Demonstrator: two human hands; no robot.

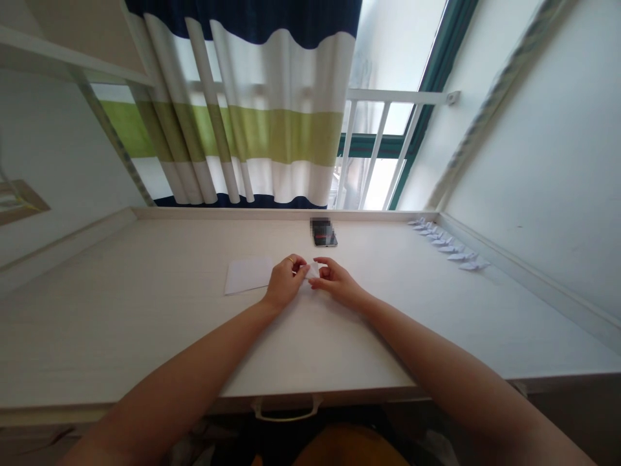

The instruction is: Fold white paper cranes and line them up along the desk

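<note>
We are pinching a small folded white paper (313, 269) between our left hand (285, 277) and right hand (337, 278), each closed lightly on one side; its thin, angular form is showing between them, over the pale, smooth desk (320, 356).

A small, white piece of folded paper (313, 271), roughly triangular where it shows, sits pinched between the fingertips of the left hand (284, 278) and the right hand (338, 279), which partly cover its sides. It is over the pale, flat counter (320, 349); whether it touches the surface cannot be told.
</note>
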